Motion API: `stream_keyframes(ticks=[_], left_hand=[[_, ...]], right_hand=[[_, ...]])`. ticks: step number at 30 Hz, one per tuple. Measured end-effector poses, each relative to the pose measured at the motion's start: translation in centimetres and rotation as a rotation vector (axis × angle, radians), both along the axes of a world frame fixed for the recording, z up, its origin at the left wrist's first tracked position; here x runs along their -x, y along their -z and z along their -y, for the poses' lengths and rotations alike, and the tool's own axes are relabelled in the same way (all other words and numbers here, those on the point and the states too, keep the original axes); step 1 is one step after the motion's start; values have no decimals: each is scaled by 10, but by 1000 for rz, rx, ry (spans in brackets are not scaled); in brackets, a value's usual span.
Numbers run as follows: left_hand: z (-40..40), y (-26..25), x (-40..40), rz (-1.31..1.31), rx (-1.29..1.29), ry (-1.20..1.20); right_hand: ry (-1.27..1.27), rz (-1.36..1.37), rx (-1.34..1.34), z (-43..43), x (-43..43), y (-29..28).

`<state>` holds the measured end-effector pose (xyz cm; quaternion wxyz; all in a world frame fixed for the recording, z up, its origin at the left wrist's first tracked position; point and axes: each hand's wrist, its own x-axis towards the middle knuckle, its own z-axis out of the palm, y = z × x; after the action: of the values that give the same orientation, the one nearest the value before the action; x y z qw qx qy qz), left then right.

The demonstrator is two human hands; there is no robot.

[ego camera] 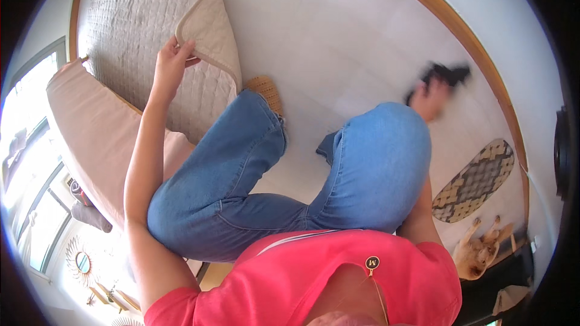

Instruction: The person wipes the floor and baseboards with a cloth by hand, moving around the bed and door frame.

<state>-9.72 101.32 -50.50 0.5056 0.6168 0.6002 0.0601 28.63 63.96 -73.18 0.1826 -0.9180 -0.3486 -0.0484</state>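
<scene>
My left hand pinches the bound edge of a beige quilted mat at the upper left. The near corner of the mat is folded back, so its plain underside shows as a triangle. My right hand reaches past my right knee, low over the pale tiled floor. It grips a small black object, too blurred to name; it may be cloth or a brush. The right forearm is partly hidden behind the knee. A tan woven slipper on my left foot stands close beside the mat's edge.
A long seat or bed with a pinkish cover runs along the left, beside the mat. At right lie an oval patterned rug and a tan dog. A wooden skirting board curves along the wall.
</scene>
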Motion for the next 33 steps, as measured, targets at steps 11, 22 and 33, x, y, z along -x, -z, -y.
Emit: stream_keyframes(ticks=[11,22,33], left_hand=[[-17,24,-35,-47,-17,185],[-46,42,-191,-119,-286,1053],[67,95,-302,188,-69,1461]], right_hand=[[-1117,-415,-171,-71,149,-29],[481,24,186,101,32,-56],[1280,-829,732,366,469,-34]])
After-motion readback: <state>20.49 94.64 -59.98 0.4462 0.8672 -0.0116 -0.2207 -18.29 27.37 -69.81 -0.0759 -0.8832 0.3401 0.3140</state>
